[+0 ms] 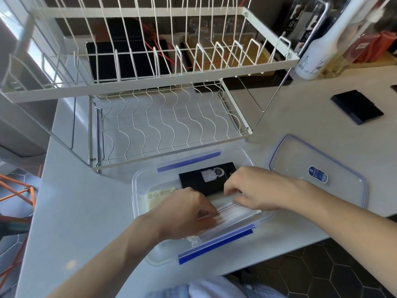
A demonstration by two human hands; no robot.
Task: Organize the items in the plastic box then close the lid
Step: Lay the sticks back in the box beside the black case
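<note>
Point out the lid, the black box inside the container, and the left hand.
lid (300, 160): head view, bare clear centre panel.
black box (199, 179): head view, top face left of its picture.
left hand (182, 211): head view, back of the hand.

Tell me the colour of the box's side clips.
Blue clips on the clear plastic box, in the head view.

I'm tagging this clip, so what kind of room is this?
Most likely a home kitchen counter: a white wire dish rack stands on the pale countertop, bottles sit at the back right, and a clear plastic box is being packed.
</note>
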